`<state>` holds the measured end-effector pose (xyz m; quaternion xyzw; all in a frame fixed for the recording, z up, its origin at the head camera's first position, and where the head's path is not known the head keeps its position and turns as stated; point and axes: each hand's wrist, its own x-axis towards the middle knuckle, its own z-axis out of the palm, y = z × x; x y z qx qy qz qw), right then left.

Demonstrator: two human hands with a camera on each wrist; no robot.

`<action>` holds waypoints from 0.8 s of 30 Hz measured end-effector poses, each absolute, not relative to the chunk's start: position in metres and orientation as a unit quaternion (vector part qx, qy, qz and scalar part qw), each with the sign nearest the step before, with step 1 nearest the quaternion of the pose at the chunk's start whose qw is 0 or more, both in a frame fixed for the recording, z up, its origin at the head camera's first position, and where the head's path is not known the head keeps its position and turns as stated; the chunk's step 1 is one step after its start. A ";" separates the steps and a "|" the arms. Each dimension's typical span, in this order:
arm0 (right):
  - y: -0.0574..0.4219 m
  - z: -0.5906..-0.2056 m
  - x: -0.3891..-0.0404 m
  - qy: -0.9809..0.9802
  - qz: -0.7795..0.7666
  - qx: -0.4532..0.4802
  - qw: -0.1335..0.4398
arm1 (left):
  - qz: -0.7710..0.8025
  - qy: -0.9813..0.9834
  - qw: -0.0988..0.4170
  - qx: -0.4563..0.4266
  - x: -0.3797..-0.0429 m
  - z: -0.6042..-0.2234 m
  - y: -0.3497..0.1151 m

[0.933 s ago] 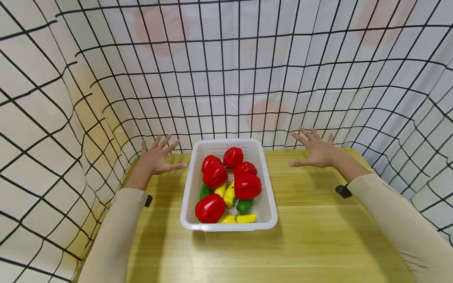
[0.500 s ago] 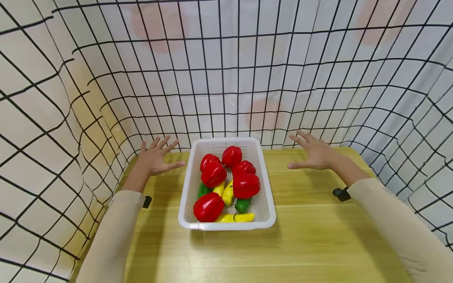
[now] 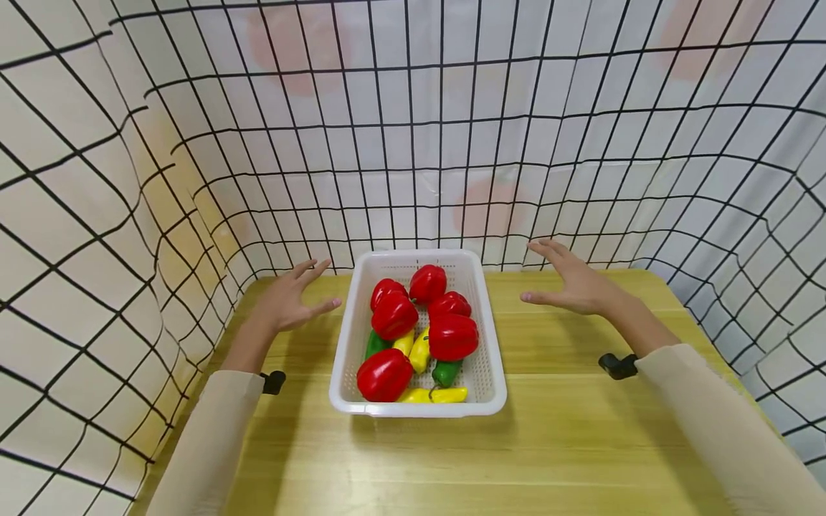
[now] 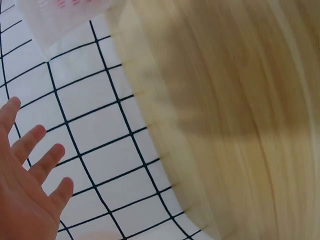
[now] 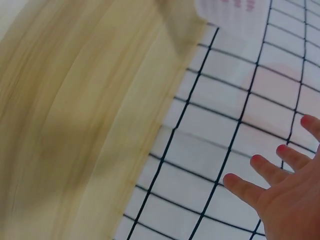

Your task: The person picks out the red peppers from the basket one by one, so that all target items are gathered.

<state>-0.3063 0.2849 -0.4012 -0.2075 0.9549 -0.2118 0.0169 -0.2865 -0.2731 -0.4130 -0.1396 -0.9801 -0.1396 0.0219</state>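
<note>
A white plastic basket [image 3: 495,358] stands on the wooden table in the head view. Inside lie several red bell peppers [image 3: 453,337], yellow peppers [image 3: 420,351] and green peppers [image 3: 447,373]. To the basket's left, my left hand [image 3: 284,304] is held with fingers extended and thumb toward the rim, touching nothing. My right hand [image 3: 577,283] is on the other side, farther from the basket, its thumb and fingers spread apart and holding nothing. In the left wrist view the fingers [image 4: 47,162] are straight and separated; the right wrist view shows the same of the right fingers [image 5: 270,170].
The wooden table [image 3: 555,437] runs under both arms. Behind it and along both sides rises a white cloth wall with a black grid [image 3: 439,150]. A black wrist strap piece [image 3: 618,366] shows under the right wrist, another [image 3: 274,383] at the left.
Both hands have turned from palms down with fingers fanned to palms facing inward. The basket and peppers stay in place, shifting slightly with the camera view.
</note>
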 end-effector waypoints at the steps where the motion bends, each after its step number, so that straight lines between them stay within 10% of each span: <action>1: 0.282 -0.400 -0.305 0.954 -0.216 -0.209 0.015 | -0.152 -0.979 0.021 -0.136 -0.286 -0.415 -0.272; 24: 0.204 -0.406 -0.274 0.926 -0.280 -0.255 -0.001 | -0.323 -0.940 0.010 -0.108 -0.256 -0.433 -0.240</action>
